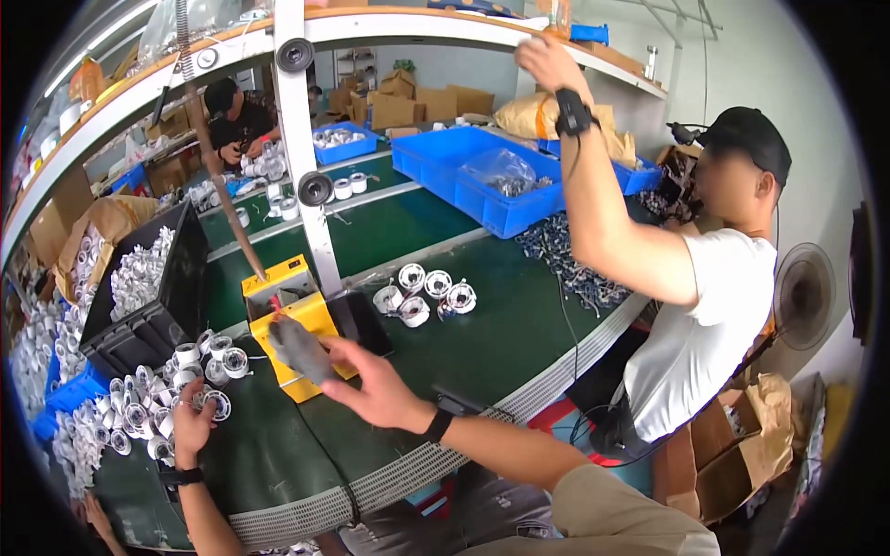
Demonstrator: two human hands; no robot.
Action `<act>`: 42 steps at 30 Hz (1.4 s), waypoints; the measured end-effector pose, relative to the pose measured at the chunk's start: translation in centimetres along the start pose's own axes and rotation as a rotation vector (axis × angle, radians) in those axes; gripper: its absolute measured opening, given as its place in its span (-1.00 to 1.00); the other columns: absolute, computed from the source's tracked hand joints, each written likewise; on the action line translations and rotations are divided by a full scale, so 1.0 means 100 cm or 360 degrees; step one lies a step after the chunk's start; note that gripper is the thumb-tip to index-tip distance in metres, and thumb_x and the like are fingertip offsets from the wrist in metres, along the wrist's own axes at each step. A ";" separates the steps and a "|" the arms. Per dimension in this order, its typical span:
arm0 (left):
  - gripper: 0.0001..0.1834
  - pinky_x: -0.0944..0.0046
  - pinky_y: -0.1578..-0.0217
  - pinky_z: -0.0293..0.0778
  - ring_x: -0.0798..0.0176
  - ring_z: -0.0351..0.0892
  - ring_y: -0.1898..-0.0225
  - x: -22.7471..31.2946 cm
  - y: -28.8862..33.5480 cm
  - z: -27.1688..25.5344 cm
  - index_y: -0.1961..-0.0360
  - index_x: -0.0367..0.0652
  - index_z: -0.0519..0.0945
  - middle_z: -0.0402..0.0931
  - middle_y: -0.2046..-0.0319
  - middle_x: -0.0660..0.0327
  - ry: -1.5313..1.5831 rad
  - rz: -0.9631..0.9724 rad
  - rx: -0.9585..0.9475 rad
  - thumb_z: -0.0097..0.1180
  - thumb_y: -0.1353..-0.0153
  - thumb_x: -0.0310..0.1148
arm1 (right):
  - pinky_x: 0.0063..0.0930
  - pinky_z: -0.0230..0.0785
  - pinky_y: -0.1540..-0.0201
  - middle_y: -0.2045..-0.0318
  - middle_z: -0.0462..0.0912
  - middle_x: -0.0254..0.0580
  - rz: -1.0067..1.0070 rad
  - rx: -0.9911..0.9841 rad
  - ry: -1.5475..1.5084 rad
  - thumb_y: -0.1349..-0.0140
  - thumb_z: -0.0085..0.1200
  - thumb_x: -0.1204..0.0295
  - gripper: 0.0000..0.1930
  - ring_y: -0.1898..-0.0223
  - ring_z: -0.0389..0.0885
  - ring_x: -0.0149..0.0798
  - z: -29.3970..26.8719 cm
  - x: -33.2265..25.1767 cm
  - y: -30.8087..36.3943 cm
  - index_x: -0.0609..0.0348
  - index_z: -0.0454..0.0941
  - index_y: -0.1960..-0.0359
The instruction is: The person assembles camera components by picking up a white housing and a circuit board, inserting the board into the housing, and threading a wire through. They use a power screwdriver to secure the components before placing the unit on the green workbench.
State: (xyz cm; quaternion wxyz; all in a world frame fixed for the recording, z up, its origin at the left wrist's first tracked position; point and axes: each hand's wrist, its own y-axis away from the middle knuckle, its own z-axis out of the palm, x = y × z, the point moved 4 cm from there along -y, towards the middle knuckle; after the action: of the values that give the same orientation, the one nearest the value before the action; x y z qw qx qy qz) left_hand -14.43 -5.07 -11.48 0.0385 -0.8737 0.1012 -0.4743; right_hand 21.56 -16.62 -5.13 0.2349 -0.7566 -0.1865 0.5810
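At the lower left, my left hand [192, 428] has its fingers curled at a white round housing [219, 406], beside a pile of similar white housings [139, 408]. My right hand [378, 387] grips the lower end of a grey, cloth-like wrapped tool [301, 350] between thumb and fingers. That tool slants across the front of a yellow box-shaped machine [320, 320], with a bit of red at its upper end. A loose group of white housings with wires [414, 310] lies right of the machine. The inner fingers of both hands are partly hidden.
A white post [311, 167] rises behind the machine. A black crate [176, 287] of small white parts stands left. Blue bins [436, 167] and a heap of wired parts [575, 264] lie farther back. A co-worker [695, 287] at right reaches up to the shelf; another person [243, 116] works far left.
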 end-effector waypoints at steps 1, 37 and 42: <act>-0.49 0.40 0.52 0.53 0.28 0.58 0.45 0.002 0.005 -0.003 -0.14 -0.28 0.38 0.52 0.15 0.13 -0.0013 -0.0019 -0.0004 0.13 -0.12 -0.47 | -0.33 0.40 0.03 0.16 0.58 -0.04 -0.0112 0.0109 0.0092 -0.14 0.20 0.35 -0.46 0.13 0.59 -0.12 -0.008 -0.003 -0.002 0.19 0.33 -0.16; -0.40 0.29 -0.03 0.42 0.34 0.46 -0.01 0.151 0.082 0.183 -0.15 -0.31 0.32 0.46 0.04 0.20 0.0892 0.0171 -0.0637 0.22 -0.06 -0.60 | -0.37 0.48 0.28 0.40 0.68 -0.12 0.0481 -0.0292 0.0405 -0.22 0.12 0.22 -0.62 0.36 0.67 -0.21 -0.057 0.035 -0.042 0.24 0.53 0.05; -0.37 0.28 -0.07 0.37 0.30 0.45 -0.03 0.138 0.079 0.189 -0.24 -0.28 0.24 0.43 0.00 0.20 0.1109 -0.0062 -0.1010 0.13 -0.10 -0.58 | -0.28 0.46 0.31 0.45 0.66 -0.03 0.0246 -0.0239 0.1083 -0.14 0.12 0.37 -0.71 0.42 0.64 -0.08 -0.060 0.069 -0.073 0.16 0.57 0.10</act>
State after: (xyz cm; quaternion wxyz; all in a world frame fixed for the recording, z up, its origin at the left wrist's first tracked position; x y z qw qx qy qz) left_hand 7.54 -16.28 -11.78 -0.2756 -0.6329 0.2317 -0.6854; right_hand 29.05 -7.59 -5.16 0.1826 -0.9338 -0.0821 0.2965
